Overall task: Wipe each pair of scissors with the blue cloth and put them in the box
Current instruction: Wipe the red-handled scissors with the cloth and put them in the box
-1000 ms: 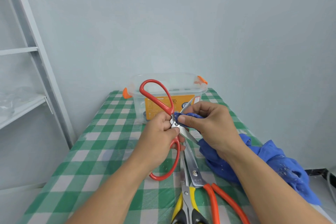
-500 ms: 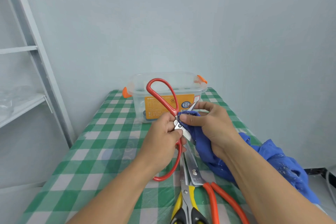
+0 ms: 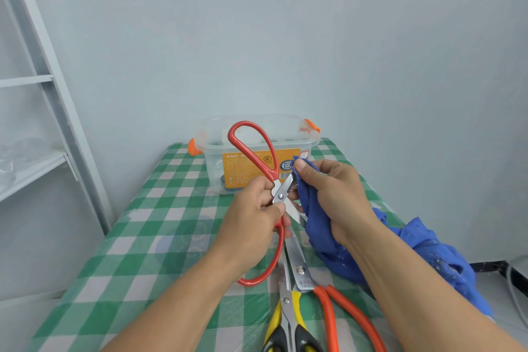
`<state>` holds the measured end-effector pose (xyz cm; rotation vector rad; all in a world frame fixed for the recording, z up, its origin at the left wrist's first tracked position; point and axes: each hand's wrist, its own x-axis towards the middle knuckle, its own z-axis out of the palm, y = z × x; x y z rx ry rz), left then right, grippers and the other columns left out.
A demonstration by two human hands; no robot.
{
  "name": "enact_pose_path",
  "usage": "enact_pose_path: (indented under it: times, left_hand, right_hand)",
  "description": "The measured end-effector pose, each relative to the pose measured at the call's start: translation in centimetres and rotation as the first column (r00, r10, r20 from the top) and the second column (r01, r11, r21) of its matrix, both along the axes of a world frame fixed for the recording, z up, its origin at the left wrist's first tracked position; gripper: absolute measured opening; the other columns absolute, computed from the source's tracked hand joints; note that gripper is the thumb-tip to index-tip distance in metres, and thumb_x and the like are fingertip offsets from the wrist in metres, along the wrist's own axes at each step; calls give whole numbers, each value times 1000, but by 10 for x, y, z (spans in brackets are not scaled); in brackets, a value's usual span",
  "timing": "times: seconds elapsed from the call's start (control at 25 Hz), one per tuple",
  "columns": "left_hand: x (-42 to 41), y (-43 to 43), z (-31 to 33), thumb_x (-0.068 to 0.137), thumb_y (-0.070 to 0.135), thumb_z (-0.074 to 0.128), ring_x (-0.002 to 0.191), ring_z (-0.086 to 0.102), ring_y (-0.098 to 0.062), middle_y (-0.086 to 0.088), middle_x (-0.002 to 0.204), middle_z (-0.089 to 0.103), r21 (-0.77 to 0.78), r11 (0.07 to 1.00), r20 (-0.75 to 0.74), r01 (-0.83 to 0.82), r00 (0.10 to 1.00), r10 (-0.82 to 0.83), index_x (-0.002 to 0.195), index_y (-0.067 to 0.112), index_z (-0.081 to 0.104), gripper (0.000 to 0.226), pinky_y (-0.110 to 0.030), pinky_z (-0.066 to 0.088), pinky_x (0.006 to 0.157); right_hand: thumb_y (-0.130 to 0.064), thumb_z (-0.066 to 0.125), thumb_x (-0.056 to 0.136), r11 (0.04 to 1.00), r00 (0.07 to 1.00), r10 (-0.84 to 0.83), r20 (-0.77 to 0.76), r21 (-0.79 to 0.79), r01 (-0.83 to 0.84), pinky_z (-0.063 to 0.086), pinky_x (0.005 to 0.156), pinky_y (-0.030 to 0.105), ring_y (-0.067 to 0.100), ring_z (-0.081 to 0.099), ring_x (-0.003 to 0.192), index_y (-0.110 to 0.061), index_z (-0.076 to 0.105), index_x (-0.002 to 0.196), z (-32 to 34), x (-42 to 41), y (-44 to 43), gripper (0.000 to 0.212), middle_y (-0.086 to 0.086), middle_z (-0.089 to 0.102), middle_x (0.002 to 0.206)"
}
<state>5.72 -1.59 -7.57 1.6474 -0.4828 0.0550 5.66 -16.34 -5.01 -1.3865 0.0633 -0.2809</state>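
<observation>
My left hand (image 3: 251, 217) grips red-handled scissors (image 3: 258, 157) near the pivot, held above the table with the blades spread apart. My right hand (image 3: 331, 197) pinches the blue cloth (image 3: 311, 208) around the upper blade's tip, so the tip is hidden. The rest of the cloth trails right over the table edge. A clear plastic box (image 3: 288, 126) with orange latches and an orange label stands at the far end, something dark inside. Two more pairs lie at the near edge: orange-handled scissors (image 3: 331, 311) and yellow-and-black scissors (image 3: 285, 320).
The table wears a green-and-white checked cover (image 3: 137, 251) under clear film. A grey metal shelf frame (image 3: 43, 71) stands left of the table. A pale wall rises right behind the box. A white cable (image 3: 514, 291) hangs at the lower right.
My right hand slid the cloth up along the blade toward its tip. My left hand tilted the scissors slightly, the upper red loop shifting right and up.
</observation>
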Motion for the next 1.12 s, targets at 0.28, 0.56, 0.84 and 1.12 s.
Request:
enact_pose_path:
  times: [0.28,0.56,0.84,1.12]
  left_hand:
    - [8,8,2,99,-10,45,61,59,-20,-15,76,70,6,1000,-49,-6,999,6,102,1,53,14,-35,56,62]
    - [9,9,-1,99,-8,46,59,60,-20,-5,63,65,3,1000,-40,-12,999,12,102,3,53,13,-41,56,66]
    - [10,6,-4,97,-10,48,65,59,-20,-2,65,64,4,1000,-35,-7,999,7,103,3,54,15,-39,57,64]
    - [7,5,0,97,-10,48,61,58,-15,-20,80,54,77,997,-28,14,1000,-11,107,-2,50,13,-32,55,59]
  right_hand:
    - [-26,68,95,996,992,-90,86,31,87,48,49,26,16,59,51,-3,64,86,-2,4,-5,25,5,63,61]
    - [-19,78,86,991,994,0,114,-132,15,41,50,18,4,51,48,-1,69,85,-8,3,-6,20,-6,59,57]
    - [-6,83,78,987,992,94,82,-141,-82,46,52,23,15,57,54,-4,68,86,-11,5,1,17,5,65,63]
    - [-6,76,84,991,992,121,22,47,-122,50,50,28,25,52,51,6,65,85,-13,8,-3,16,19,57,63]
